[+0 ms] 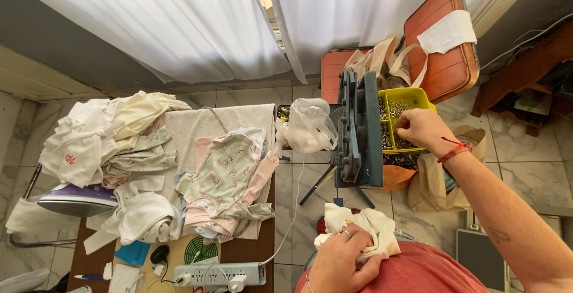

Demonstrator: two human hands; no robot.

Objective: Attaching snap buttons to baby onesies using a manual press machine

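Observation:
My left hand (341, 258) grips a small cream garment (365, 224) bunched on my lap, a ring on one finger. My right hand (422, 128), with a red string at the wrist, reaches into a yellow divided tray (412, 97) full of small metal snaps; its fingers are pinched down among them, and what they hold is hidden. Between the two hands stands a blue-grey hand press (357, 132) on thin legs.
A table at left carries piled baby clothes (227, 176), a purple iron (76, 200), a white power strip (219, 273) and a plastic bag (307, 126). An orange chair (444, 42) with cloth bags stands behind the tray. White curtains hang above.

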